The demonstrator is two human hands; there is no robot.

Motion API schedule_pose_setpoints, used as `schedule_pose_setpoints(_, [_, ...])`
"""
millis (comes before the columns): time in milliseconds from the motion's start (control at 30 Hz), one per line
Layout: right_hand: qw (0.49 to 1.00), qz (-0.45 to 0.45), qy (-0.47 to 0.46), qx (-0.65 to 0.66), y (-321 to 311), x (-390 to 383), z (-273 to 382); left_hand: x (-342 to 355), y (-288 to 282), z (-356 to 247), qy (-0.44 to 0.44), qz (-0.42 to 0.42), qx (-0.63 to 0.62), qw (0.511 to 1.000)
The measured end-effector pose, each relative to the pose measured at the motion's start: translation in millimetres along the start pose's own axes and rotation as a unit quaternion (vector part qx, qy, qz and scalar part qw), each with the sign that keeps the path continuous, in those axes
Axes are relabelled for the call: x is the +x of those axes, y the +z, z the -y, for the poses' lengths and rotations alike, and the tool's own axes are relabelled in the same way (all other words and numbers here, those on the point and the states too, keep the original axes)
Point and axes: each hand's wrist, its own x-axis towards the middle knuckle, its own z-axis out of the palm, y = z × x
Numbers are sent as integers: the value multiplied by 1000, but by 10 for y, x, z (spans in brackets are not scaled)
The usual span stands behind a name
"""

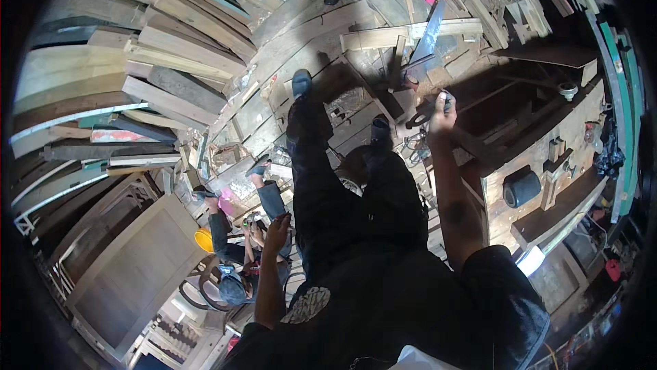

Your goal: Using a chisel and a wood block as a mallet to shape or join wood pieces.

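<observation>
Left hand point(276, 233): well apart from the dark, ring-ended piece point(411, 124); I can't tell its state. Right hand point(443, 118): nearer, curled, just right of the ring; grip unclear. Ring's long axis seemingly crosswise, toward that hand. Blue-bladed handsaw point(430, 33): beyond the ring.

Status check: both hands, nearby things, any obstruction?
Right hand seemingly gripping a small grey piece, identity unclear. Left hand, grip unclear. Handsaw by pale beam. Co-worker at left, nothing visibly blocking.

Dark, seemingly cylindrical object point(522, 187) on bench point(501, 221)
</observation>
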Motion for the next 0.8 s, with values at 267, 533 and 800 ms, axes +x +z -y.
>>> schedule_pose_setpoints(267, [993, -85, 49, -59, 174, 9, -216, 1069, -912, -318, -54, 73, 60, 994])
schedule_pose_setpoints(533, [967, -118, 42, -224, 484, -375, -181, 2424, -2104, -1400, 70, 93, 57, 992])
schedule_pose_setpoints(800, [910, -107, 67, -396, 739, -497, -464, 3839, -2864, -2671, 249, 45, 225, 941])
